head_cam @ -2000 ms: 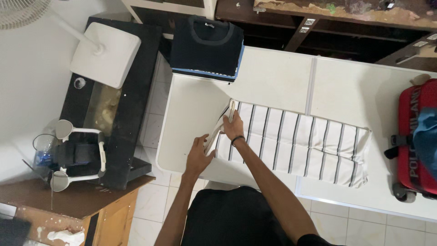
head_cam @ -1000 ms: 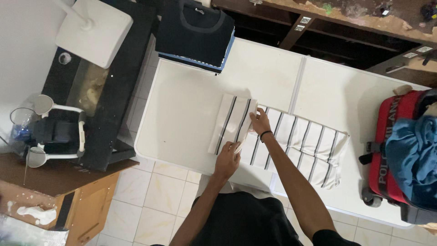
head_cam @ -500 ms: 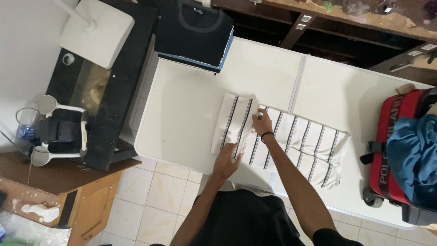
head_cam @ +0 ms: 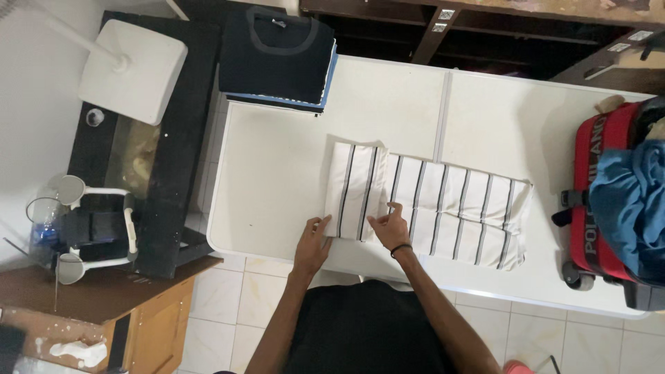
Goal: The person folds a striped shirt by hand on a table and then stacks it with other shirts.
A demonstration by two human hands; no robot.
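**Both hands at the near edge of a folded striped cloth**

At the far left of the frame a white square fan base [head_cam: 133, 70] stands on a black cabinet [head_cam: 187, 138], and below it, at the left edge, a dark appliance with white handles [head_cam: 97, 228] sits beside a brown wooden cabinet [head_cam: 131, 305].

At the upper left of the white tabletop [head_cam: 277, 166] lies a stack of folded dark navy shirts [head_cam: 277, 55], with a blue layer showing at its lower edge.

In the middle of the tabletop lies the white cloth with dark stripes [head_cam: 443, 208], stretched from centre to right. Its left end is folded over into a narrower folded panel [head_cam: 357, 190] that lies on top of the rest.

The left hand [head_cam: 312, 246] rests at the lower left corner of that panel, its fingers [head_cam: 320, 225] loosely spread and touching the cloth's edge, not closed around it. Just beside it, the right hand [head_cam: 389, 227], with a dark band at the wrist, lies flat on the cloth's near edge where the panel ends, its fingers open and pressing down rather than gripping.

At the far right of the frame a red suitcase [head_cam: 596, 201] stands against the tabletop, with a blue garment [head_cam: 634, 201] heaped on it.
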